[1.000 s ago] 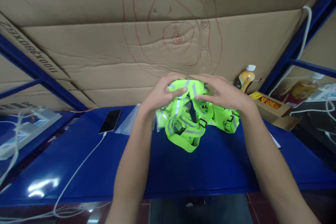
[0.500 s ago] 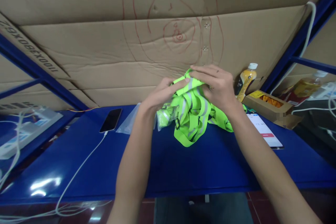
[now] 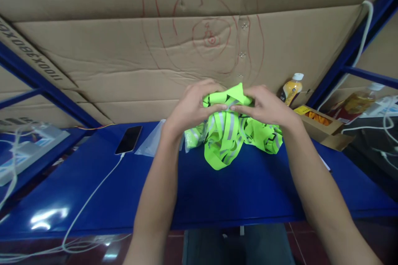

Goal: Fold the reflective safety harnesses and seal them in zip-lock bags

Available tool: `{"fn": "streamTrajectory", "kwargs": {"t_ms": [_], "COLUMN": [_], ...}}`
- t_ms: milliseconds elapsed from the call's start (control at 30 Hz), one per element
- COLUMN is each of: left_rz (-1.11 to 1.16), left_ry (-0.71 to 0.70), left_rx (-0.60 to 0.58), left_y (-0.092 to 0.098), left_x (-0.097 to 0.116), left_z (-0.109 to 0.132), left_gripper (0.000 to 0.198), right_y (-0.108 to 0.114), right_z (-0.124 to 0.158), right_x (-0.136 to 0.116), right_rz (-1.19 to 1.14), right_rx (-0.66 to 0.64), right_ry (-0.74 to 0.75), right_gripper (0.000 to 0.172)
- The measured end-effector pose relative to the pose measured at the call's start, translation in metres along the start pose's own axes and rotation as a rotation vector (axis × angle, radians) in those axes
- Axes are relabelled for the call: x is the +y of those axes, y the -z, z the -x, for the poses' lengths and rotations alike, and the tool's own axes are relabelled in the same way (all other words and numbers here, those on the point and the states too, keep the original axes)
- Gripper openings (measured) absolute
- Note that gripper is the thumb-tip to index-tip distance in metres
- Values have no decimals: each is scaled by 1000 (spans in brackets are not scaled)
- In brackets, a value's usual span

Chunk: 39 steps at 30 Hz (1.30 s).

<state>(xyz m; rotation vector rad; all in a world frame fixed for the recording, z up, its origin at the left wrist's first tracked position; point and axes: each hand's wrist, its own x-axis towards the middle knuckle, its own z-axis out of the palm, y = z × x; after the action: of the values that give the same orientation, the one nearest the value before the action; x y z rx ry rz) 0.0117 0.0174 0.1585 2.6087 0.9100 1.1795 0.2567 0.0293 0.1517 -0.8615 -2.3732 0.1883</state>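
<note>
Bright yellow-green reflective straps (image 3: 222, 136) with grey stripes hang in loops below my hands, over the blue table. My left hand (image 3: 199, 101) grips the upper folds from the left, its thumb across the front. From the right, my right hand (image 3: 264, 105) pinches the same folds, with its thumb near the left thumb. One corner of the strap sticks up between the hands. Another part of the green straps (image 3: 269, 138), with a dark buckle, lies to the right. Beside the left wrist is a clear plastic bag (image 3: 192, 138) with green material in it.
A phone (image 3: 129, 140) on a white cable lies at left, near a flat clear bag (image 3: 151, 140). At right are a bottle (image 3: 291, 89), an open carton (image 3: 323, 126) and another phone, mostly behind my right forearm. Cardboard (image 3: 124, 58) walls the back of the blue table (image 3: 233, 194).
My right hand has moved from above the folds to their right side, its thumb now in front. The upper strap is spread between both hands, and the right-hand heap shows more.
</note>
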Motion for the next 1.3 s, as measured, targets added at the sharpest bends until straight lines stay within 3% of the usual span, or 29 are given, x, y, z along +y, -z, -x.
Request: {"fn": "streamTrajectory", "kwargs": {"t_ms": [133,200,400,500,633,767,933,1067,1167,1300], "left_rz": [87,109,78,-1,-49,-63,3,172,307,302], "left_ry": [36,75,189,126,31,51,19,-8,90,144], "left_rx": [36,21,-29,31,-4,55,31,32,23,-8], "left_y": [-7,-8,-6,-9,-15,-22,-27,-31,-32,-29], "left_x": [-5,-8,-14,-11,2,5,-7,-13,-11,-4], "left_z": [-3,-2,1,0,-3,-6,-7,-8,-7,-8], "left_gripper": [36,40,55,54,46,40,63,55,51,45], "right_y": [4,2,-1,8,15,6,-4,-4,-1,5], "right_z": [2,1,-1,2,4,-1,-6,-4,-2,3], "right_x": [-4,-7,-12,-9,2,7,4,-1,-5,-7], "right_rz": [18,-9,-52,-158,-250,-218,-91,-69,-55,-70], "right_rx": [187,203,94,-36,-198,-81,49,98,115,76], "right_ry": [38,96,31,14,-26,-55,-69,-61,-104,-94], "right_gripper": [39,43,44,46,55,62,47,44,51,78]}}
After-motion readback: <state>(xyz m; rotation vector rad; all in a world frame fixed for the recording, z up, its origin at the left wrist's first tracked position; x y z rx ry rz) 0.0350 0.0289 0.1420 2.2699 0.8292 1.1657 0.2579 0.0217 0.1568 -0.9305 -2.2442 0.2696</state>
